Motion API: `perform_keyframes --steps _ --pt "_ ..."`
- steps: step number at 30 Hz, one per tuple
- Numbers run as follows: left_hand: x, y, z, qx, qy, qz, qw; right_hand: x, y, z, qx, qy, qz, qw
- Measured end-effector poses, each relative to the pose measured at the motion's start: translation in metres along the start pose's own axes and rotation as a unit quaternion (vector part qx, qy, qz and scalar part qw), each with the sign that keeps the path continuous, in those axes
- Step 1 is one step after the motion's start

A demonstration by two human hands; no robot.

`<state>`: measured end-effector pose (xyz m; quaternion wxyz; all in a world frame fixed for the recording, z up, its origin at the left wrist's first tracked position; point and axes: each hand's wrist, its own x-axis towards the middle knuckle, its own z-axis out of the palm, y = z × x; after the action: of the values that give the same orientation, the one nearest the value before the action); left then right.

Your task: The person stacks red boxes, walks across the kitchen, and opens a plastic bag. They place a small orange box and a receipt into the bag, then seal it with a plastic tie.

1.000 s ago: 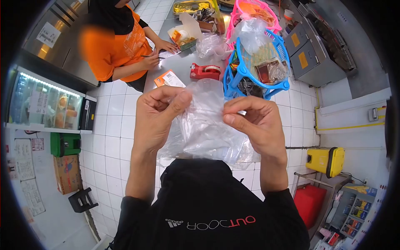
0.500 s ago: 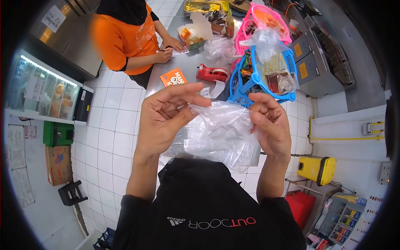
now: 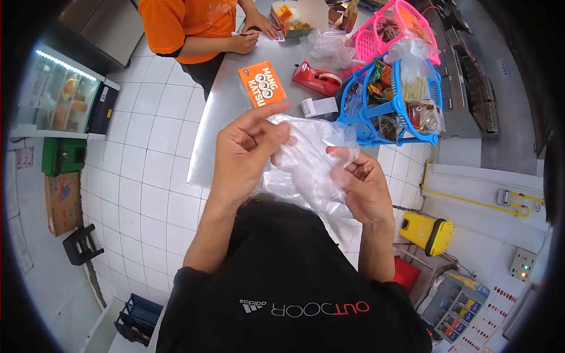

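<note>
A clear plastic bag (image 3: 309, 153) is stretched between my two hands in front of my chest, crumpled and partly see-through. My left hand (image 3: 247, 147) pinches its upper left edge between thumb and fingers, with the index finger extended. On the other side, my right hand (image 3: 366, 187) grips the bag, and film partly covers its fingertips. More clear plastic (image 3: 279, 183) lies beneath, at the table's near edge. Just beyond the bag are an orange printed box (image 3: 263, 84), a small white box (image 3: 319, 107) and a red tape dispenser (image 3: 318, 79).
A blue basket (image 3: 385, 110) of packets and a pink basket (image 3: 366, 44) stand on the right of the steel table (image 3: 220, 123). Across it, a person in an orange shirt (image 3: 194, 26) holds a pen beside an open food box (image 3: 299, 20). A yellow bin (image 3: 425, 233) stands at right.
My view has shifted, so the table items appear lower and farther right. My hands have drawn closer together, the right one lower, and the bag is more bunched between them.
</note>
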<state>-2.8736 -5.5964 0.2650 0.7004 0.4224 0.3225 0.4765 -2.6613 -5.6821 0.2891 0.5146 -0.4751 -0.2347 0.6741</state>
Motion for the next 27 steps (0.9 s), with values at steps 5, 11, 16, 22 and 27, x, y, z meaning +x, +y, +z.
perform_keyframes --steps 5,11,16,22,27 --pt "0.003 -0.003 -0.017 -0.061 -0.018 0.010 0.998 0.005 -0.004 0.005 -0.026 -0.032 -0.073 0.996" --pt "0.003 -0.002 -0.002 0.024 0.001 0.021 0.999 0.005 -0.010 0.039 0.018 -0.016 -0.102 0.994" --pt "-0.037 -0.047 -0.014 0.242 -0.066 0.009 0.968 -0.021 0.036 -0.019 -0.194 0.013 0.086 0.977" --pt "-0.099 -0.170 -0.123 0.636 0.294 -0.105 0.706 -0.053 0.064 -0.087 -0.074 0.237 0.034 0.968" --pt "-0.103 -0.207 -0.160 0.473 0.251 -0.107 0.838 -0.020 0.061 -0.051 -0.199 0.009 0.133 0.971"
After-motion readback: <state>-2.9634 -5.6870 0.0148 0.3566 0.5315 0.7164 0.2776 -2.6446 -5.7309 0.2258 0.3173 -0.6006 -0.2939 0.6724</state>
